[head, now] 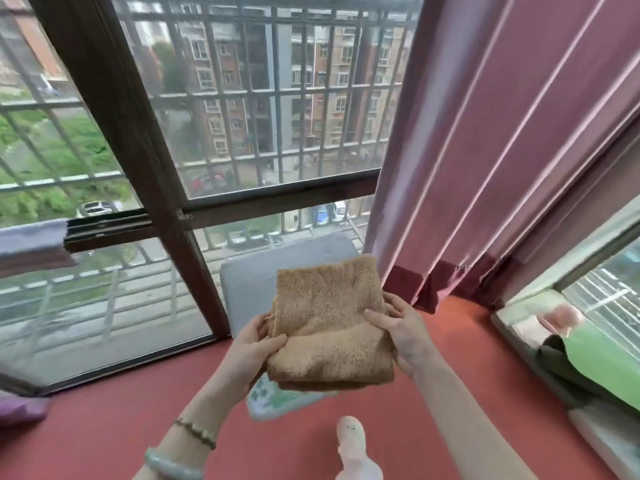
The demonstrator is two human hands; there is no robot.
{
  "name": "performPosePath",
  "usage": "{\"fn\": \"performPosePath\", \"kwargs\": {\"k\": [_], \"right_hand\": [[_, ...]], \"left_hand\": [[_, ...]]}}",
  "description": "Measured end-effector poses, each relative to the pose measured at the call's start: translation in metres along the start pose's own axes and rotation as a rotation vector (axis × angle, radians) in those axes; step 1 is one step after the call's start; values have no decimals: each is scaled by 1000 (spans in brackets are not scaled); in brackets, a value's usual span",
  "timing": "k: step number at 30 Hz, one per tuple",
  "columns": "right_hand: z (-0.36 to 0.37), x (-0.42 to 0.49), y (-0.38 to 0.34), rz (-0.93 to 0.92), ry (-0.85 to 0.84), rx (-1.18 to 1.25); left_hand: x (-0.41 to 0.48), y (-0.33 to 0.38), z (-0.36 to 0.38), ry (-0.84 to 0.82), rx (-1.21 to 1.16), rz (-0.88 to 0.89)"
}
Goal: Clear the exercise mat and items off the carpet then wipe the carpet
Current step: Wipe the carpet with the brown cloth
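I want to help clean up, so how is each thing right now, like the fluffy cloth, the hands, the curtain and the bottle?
Brown cloth, folded, held up above the carpet.
Left hand, grips the cloth's left edge.
Right hand, grips the cloth's right edge.
Curtain, drawn aside to the right, hanging.
Spray bottle, seems upright, nobody touching it.
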State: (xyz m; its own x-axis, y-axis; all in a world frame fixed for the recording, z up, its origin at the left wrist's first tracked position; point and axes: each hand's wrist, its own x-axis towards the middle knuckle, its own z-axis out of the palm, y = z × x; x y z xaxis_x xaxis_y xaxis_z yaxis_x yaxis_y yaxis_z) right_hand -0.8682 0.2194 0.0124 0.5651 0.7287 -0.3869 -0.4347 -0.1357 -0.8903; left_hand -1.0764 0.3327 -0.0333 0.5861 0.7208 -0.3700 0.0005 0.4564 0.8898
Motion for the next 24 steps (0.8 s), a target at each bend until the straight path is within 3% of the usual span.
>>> {"fn": "performPosePath", "kwargs": {"k": [7,14,24], "right_hand": [[-10,111,-23,76,-124,-58],[-11,223,-41,160,-328,-315],[-6,341,48,272,-402,-588]], "left_hand": [[81,-4,15,165,-47,-6],[151,-4,38,444,-57,-15],[237,-60,12,667,122,-100]]}}
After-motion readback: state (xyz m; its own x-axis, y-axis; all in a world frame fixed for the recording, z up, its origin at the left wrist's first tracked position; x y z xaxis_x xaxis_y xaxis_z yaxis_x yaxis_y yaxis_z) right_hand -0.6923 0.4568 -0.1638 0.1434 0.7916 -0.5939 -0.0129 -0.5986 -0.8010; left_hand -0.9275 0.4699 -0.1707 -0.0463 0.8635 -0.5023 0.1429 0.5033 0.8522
